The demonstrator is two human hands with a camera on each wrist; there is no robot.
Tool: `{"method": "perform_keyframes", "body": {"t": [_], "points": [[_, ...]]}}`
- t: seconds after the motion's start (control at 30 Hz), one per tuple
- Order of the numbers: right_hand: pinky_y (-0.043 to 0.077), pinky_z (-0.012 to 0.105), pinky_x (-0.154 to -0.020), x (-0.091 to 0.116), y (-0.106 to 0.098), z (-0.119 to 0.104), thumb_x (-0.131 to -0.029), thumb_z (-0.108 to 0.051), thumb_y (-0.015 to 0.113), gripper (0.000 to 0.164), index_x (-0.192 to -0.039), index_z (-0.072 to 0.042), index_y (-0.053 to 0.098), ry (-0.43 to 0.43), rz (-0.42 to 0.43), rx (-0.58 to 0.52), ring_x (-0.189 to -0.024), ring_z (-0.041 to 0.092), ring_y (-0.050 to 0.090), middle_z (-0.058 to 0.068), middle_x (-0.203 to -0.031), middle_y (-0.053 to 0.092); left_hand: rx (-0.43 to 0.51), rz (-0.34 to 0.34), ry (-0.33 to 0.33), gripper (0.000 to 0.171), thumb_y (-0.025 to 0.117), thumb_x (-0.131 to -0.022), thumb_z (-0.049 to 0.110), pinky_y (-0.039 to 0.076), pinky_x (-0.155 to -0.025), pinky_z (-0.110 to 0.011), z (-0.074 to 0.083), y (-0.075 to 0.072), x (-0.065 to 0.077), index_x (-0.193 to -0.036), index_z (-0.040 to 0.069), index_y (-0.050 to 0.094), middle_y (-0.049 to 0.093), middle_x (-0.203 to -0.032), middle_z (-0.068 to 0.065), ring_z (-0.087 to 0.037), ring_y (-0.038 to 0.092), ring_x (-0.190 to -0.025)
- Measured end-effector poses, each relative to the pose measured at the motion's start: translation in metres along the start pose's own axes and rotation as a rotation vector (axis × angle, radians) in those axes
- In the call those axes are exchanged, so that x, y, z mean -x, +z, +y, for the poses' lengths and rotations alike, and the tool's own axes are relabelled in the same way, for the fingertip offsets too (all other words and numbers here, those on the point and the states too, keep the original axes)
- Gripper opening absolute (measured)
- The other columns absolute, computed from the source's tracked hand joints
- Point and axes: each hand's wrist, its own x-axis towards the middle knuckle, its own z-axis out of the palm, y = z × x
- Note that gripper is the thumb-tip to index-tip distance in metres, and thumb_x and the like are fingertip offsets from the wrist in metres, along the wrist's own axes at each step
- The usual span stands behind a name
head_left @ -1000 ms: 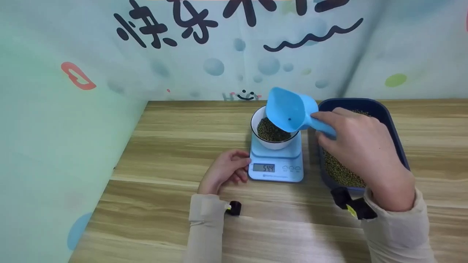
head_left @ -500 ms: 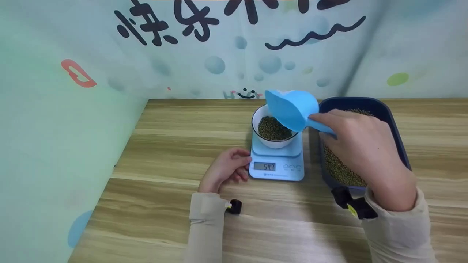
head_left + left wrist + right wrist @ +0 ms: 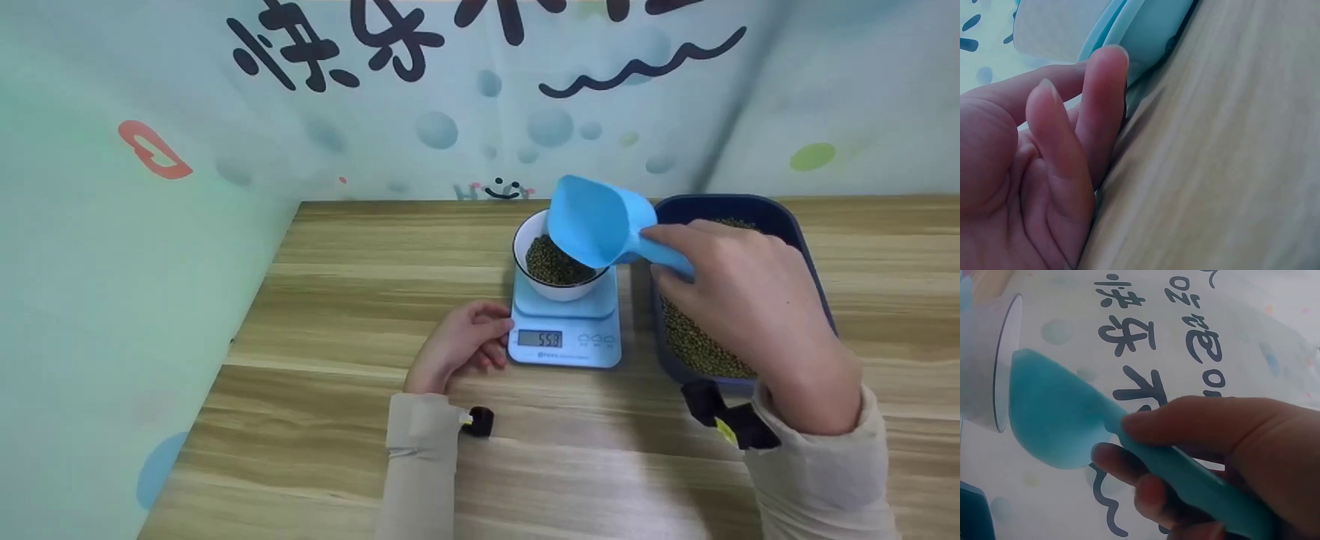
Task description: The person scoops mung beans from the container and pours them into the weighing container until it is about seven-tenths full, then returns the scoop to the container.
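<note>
My right hand (image 3: 750, 300) grips the handle of a blue scoop (image 3: 589, 221). In the head view the scoop tilts over the right side of a white bowl (image 3: 529, 240), and its bare inside shows. Small green-brown beans (image 3: 555, 262) lie in the bowl. The bowl stands on a light blue kitchen scale (image 3: 566, 349) with digits on its display. Thumb and fingers in the right wrist view (image 3: 1185, 455) wrap the scoop handle. My left hand (image 3: 465, 341) rests on the table with relaxed fingers, its fingertips right at the scale's left edge.
A dark blue tub (image 3: 667, 360) of the same beans stands right of the scale, partly hidden under my right forearm. The wooden table (image 3: 337, 315) meets a printed cloth backdrop (image 3: 360, 135) behind and at the left.
The scoop first tipped further over the bowl, then rolled back so its inside faces up again; a single bean seen in it earlier is gone. The scale's digits rose. My left hand stays put.
</note>
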Motion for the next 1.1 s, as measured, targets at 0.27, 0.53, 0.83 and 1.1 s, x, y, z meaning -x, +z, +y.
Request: {"method": "perform_keyframes", "body": {"t": [0.27, 0.53, 0.83, 1.1], "points": [[0.038, 0.035, -0.058, 0.009, -0.011, 0.008, -0.077, -0.008, 0.057, 0.042, -0.119, -0.016, 0.058, 0.038, -0.006, -0.067, -0.078, 0.021, 0.049, 0.005, -0.104, 0.056, 0.028, -0.011, 0.045, 0.033, 0.058, -0.088, 0.019, 0.048, -0.045, -0.025, -0.01, 0.0, -0.011, -0.116, 0.005, 0.05, 0.06, -0.084, -0.015, -0.02, 0.061, -0.056], [0.036, 0.028, -0.046, 0.03, -0.023, 0.029, -0.076, -0.008, 0.059, 0.054, -0.127, -0.023, 0.051, 0.041, 0.002, -0.02, -0.059, 0.015, 0.045, 0.001, -0.099, 0.055, -0.003, 0.017, 0.041, 0.031, 0.06, -0.086, 0.023, 0.048, -0.045, -0.026, -0.018, -0.002, -0.016, -0.113, 0.01, 0.053, 0.062, -0.086, -0.014, -0.021, 0.062, -0.057], [0.022, 0.025, -0.032, 0.056, -0.035, 0.062, -0.079, -0.026, 0.062, 0.043, -0.122, -0.022, 0.056, 0.152, 0.051, 0.1, -0.036, 0.013, 0.032, 0.002, -0.059, 0.052, 0.001, 0.027, 0.025, 0.029, 0.06, -0.086, 0.021, 0.048, -0.046, -0.026, -0.016, -0.004, -0.015, -0.112, 0.01, 0.054, 0.061, -0.087, -0.015, -0.022, 0.061, -0.059], [0.026, 0.018, -0.032, 0.074, -0.039, 0.08, -0.082, -0.018, 0.06, 0.041, -0.122, -0.027, 0.055, 0.189, 0.02, -0.002, -0.034, 0.006, 0.037, 0.003, -0.062, 0.057, 0.002, 0.014, 0.03, 0.029, 0.06, -0.086, 0.02, 0.048, -0.046, -0.026, -0.017, -0.003, -0.016, -0.112, 0.009, 0.053, 0.061, -0.086, -0.015, -0.021, 0.061, -0.058]]}}
